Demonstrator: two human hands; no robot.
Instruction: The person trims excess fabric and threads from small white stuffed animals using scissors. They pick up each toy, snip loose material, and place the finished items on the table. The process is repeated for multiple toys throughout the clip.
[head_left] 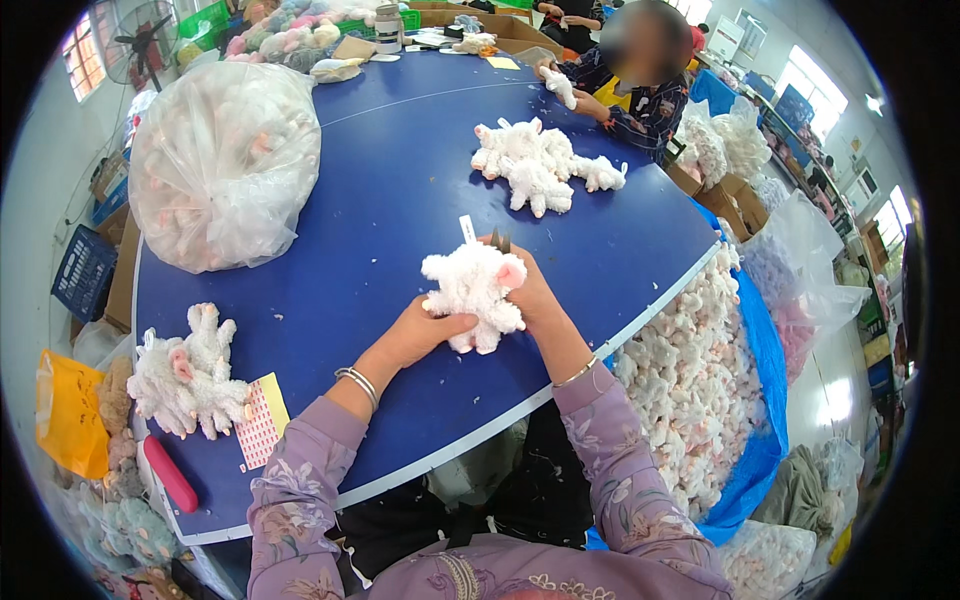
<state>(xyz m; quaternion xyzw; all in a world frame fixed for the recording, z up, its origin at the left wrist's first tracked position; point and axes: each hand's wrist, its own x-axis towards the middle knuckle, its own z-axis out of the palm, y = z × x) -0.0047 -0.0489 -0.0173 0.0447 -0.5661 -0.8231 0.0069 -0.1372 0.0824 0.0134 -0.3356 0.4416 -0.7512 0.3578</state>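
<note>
Above the blue table I hold a small fluffy white plush toy [470, 290] with pink patches and a white tag sticking up from it. My left hand [420, 332] is closed on its lower left side, the thumb pressed across the front. From the right, my right hand [537, 292] grips the same toy, its fingers mostly hidden behind it. Dark metal prongs [501, 241] of a small tool stick up by the right hand's fingers; its kind is not clear.
A clear bag of plush toys [225, 165] stands at the back left. White plush toys lie in a pile [535, 165] ahead and another [190, 375] at left, near a sticker sheet [262, 420] and a pink case [170, 475]. Across the table, a person [640, 80] handles a white toy.
</note>
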